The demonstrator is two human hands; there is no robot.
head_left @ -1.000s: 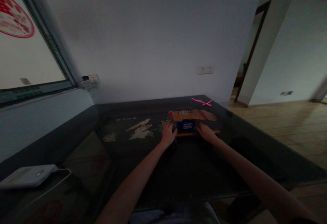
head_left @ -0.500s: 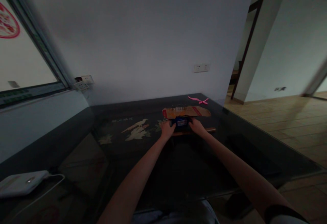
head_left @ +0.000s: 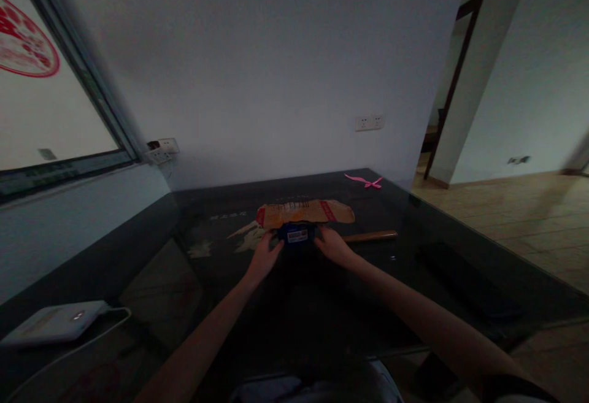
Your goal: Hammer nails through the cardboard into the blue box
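Between my hands is a small dark blue box (head_left: 297,235) with a pale label on its near side. My left hand (head_left: 265,254) grips its left end, and my right hand (head_left: 334,246) grips its right end. Just behind and above the box spreads a brown piece of packaging (head_left: 306,211) with red bands and an orange mark; whether it is joined to the box I cannot tell. A brown wooden stick (head_left: 372,237) lies on the dark table (head_left: 294,323), to the right of my right hand.
At the table's far right corner lies a pink ribbon (head_left: 365,181). A white power bank (head_left: 55,323) with a cable rests at the left. Toward the right edge is a long dark object (head_left: 469,280). A wall with a socket (head_left: 369,122) stands behind the table.
Both hands have moved left and toward me with the blue box, and the brown packaging has shifted along with it. More of the wooden stick now shows. The view has turned slightly left.
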